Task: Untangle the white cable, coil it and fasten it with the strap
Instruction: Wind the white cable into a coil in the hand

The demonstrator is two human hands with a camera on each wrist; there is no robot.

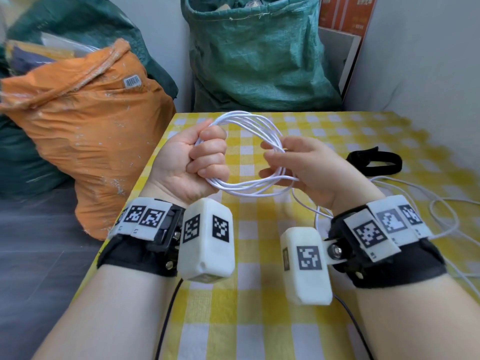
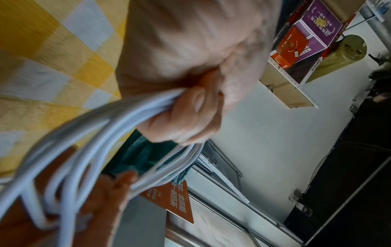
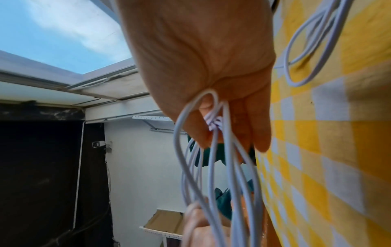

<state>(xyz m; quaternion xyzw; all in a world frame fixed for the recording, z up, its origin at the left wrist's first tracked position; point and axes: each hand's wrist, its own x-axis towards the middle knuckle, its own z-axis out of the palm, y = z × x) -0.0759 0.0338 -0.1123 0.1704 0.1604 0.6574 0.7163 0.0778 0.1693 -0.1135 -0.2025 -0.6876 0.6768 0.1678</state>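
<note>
**A:** From the head view, where is the white cable?

**B:** Coiled in the air above the checked table. Your left hand is fisted round the coil at its 9 o'clock; your right hand pinches the turns at 3 o'clock. The loose tail lies at 4 o'clock, and the black strap at 3 o'clock.

**A:** And the left wrist view?

**B:** Blurred, but your fingers are clamped on the bundled strands. It looks light, springy and smooth, so I'd keep that fist tight.

**A:** Right wrist?

**B:** Your fingertips nip several loops. I'd strap where the turns bunch together.
</note>
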